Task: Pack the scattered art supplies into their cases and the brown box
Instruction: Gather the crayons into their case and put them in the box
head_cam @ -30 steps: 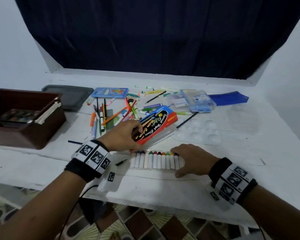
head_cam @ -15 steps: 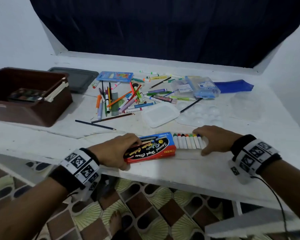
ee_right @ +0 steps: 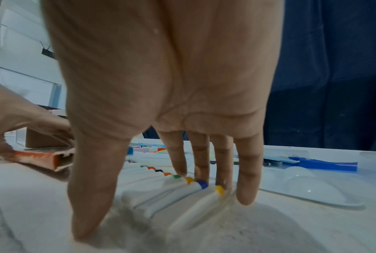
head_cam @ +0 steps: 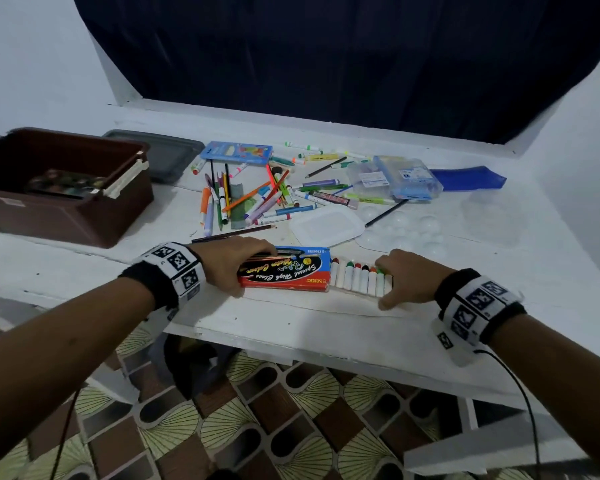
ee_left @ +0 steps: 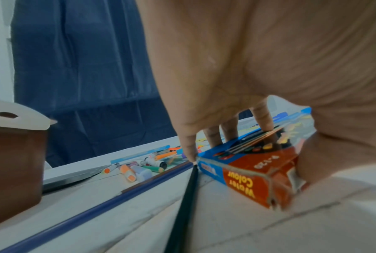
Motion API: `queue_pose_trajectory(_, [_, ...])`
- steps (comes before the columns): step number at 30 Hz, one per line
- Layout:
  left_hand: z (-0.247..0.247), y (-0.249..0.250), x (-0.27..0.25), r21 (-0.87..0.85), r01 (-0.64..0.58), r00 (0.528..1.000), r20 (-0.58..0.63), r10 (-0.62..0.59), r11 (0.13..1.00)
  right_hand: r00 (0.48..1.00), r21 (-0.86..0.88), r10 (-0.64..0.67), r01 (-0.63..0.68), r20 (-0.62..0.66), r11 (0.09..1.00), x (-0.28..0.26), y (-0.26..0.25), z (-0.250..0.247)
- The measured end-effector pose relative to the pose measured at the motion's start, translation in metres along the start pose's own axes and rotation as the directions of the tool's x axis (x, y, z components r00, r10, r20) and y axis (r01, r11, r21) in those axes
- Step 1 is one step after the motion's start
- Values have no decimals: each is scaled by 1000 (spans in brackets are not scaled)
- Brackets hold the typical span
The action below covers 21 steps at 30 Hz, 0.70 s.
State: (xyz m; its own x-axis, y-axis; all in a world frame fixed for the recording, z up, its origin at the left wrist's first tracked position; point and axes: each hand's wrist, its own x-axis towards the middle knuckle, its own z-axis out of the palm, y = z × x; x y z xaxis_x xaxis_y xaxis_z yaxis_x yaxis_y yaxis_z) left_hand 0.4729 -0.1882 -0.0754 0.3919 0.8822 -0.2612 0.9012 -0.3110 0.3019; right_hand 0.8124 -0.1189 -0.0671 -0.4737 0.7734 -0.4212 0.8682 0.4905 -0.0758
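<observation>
The row of paint tubes (head_cam: 361, 279) sits now partly inside the red and blue water colour sleeve (head_cam: 286, 271). One second earlier the whole row lay open on the table near the front edge, and the sleeve was lifted at an angle above it. Half a second ago the sleeve was already flat on the table with its open end at the row. Since then more tubes have gone inside, and only about half of the row shows at the right end.

The left hand (head_cam: 227, 263) grasps the sleeve, fingers curled over its far side and thumb at the near side, so it cannot slide away. The right hand (head_cam: 407, 277) lies over the outer end of the row; the right wrist view shows its fingers (ee_right: 201, 162) nearly straight, the tips on the capped ends of the tubes and the thumb on the table. It pushes and does not grasp.

This means that one case is almost packed. The remaining part probably needs a straight push, because a tilted tray may catch on the sleeve's mouth. The brown box (head_cam: 63, 188) stands at the far left, well apart, and the scattered pens and pencils (head_cam: 257, 195) lie unpacked behind the hands.
</observation>
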Motion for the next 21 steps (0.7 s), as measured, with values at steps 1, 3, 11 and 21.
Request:
queue_pose_trajectory(1, [-2, -2, 0, -18, 6, 1000, -10, -6, 1000, 1000, 8, 7, -7, -1, 1000, -1, -3, 1])
queue_pose_trajectory(3, [-7, -7, -3, -75, 14, 999, -29, -16, 997, 1000, 19, 23, -23, 3, 1000, -1, -11, 2])
queue_pose_trajectory(11, [-25, -14, -77, -258, 39, 999, 46, -28, 965, 1000, 14, 12, -12, 1, 1000, -2, -62, 12])
queue_pose_trajectory(21, [6, -75, -116, 8, 79, 986, 145, -80, 997, 997, 28, 81, -81, -5, 996, 5, -129, 15])
